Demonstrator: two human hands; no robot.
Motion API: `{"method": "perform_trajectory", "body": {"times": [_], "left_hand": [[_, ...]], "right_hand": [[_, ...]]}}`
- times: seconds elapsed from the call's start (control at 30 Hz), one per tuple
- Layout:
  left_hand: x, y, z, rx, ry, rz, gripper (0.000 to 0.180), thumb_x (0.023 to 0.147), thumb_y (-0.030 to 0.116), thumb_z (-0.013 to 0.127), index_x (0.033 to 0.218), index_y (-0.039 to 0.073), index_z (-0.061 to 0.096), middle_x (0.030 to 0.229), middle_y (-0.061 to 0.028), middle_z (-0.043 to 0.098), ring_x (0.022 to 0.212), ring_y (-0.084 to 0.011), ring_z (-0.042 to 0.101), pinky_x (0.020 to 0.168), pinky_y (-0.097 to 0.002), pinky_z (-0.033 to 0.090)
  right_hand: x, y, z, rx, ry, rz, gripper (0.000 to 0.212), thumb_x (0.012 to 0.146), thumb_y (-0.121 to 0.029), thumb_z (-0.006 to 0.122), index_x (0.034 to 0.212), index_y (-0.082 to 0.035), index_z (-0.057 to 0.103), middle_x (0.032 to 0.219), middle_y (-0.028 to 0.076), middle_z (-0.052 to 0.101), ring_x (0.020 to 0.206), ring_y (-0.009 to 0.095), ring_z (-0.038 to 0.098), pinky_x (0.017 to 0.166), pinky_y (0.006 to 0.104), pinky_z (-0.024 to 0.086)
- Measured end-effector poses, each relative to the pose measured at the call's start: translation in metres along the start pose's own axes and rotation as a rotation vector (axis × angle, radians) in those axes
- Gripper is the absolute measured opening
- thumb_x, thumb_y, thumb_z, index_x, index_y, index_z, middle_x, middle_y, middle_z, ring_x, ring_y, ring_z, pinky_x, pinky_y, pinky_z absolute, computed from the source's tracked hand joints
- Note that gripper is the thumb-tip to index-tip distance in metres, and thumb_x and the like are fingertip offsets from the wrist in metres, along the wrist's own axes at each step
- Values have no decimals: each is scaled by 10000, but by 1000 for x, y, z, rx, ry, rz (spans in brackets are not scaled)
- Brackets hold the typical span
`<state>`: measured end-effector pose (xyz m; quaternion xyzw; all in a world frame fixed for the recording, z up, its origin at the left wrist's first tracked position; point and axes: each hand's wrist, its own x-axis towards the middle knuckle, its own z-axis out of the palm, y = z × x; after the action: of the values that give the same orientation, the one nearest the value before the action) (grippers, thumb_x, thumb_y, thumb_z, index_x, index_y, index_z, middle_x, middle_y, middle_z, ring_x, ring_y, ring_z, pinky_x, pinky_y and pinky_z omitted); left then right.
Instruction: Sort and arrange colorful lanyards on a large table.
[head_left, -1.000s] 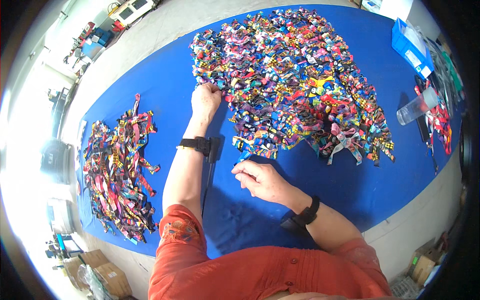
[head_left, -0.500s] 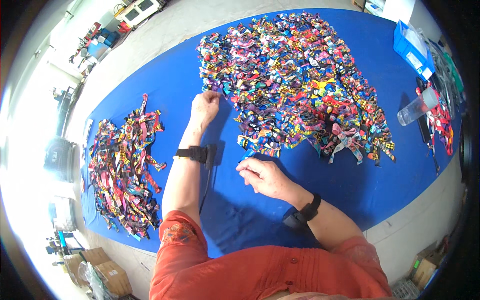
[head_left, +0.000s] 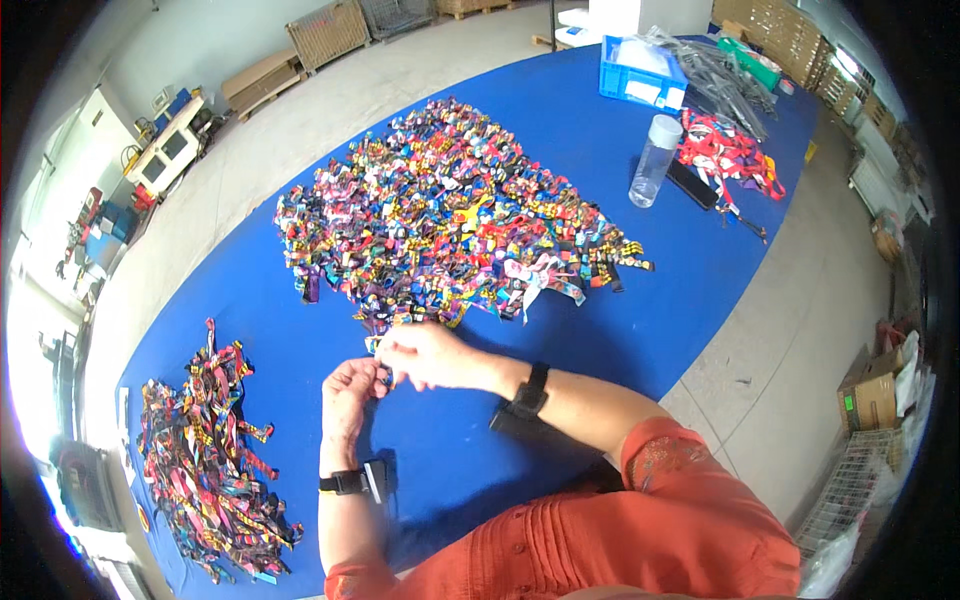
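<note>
My left hand (head_left: 348, 395) and my right hand (head_left: 432, 357) meet over the blue cloth, just below the near edge of a broad heap of short, folded, patterned fabric strips (head_left: 450, 215). Both have their fingers pinched. Between the fingertips shows a small dark, patterned bit of fabric strip (head_left: 387, 378), mostly covered by the fingers. Several strip ends stick out of the heap right beside my right fingertips. To the left lies a smaller pile of longer, loose patterned strips (head_left: 205, 460). Each wrist wears a black strap with a small device.
Blue cloth (head_left: 560, 440) covers the table. At the far right stand a blue bin (head_left: 640, 75), a clear bottle (head_left: 655, 160), a black phone-like slab (head_left: 692, 186), red lanyard-like straps (head_left: 730, 155) and grey strips (head_left: 710, 85). Cardboard boxes (head_left: 870, 390) sit on the floor at right.
My left hand has come back from the heap's left edge, and my right hand has moved over to it, so the fingertips now meet. The whole view has swung to the right.
</note>
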<state>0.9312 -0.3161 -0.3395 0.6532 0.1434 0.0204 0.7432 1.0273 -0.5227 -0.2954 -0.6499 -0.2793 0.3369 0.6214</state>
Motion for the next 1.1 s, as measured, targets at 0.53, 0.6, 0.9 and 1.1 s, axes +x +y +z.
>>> {"method": "perform_trajectory", "body": {"times": [0.53,0.6,0.9,1.1], "left_hand": [[-15,-18,-18,-416,-34,139,152,1001,65,607,1108,-25,667,942,-105,727,770,-176,676,755,-307,558],[-25,-17,-27,-403,-6,122,156,999,73,616,1110,-23,668,943,-101,727,772,-169,679,756,-303,559],[-19,-19,-19,-431,-39,121,184,1002,96,629,1128,-35,653,967,-115,728,800,-165,678,786,-310,562],[-25,-18,-24,-457,-8,86,174,997,84,633,1122,-35,655,978,-126,727,812,-192,686,806,-330,569]], "right_hand": [[-114,22,-326,-393,1656,-118,1017,705,-380,917,1445,69,384,1380,279,491,1274,348,512,1085,451,420],[-108,7,-308,-390,1531,10,1177,687,-409,920,1545,56,260,1588,300,222,1473,390,271,1209,467,265],[-88,15,-356,-318,1513,-155,820,671,-181,928,1348,-6,500,1170,126,644,1047,253,640,955,394,501],[-77,39,-393,-212,1440,-234,300,763,-108,847,1003,-33,683,961,44,706,846,177,658,813,362,514]]}}
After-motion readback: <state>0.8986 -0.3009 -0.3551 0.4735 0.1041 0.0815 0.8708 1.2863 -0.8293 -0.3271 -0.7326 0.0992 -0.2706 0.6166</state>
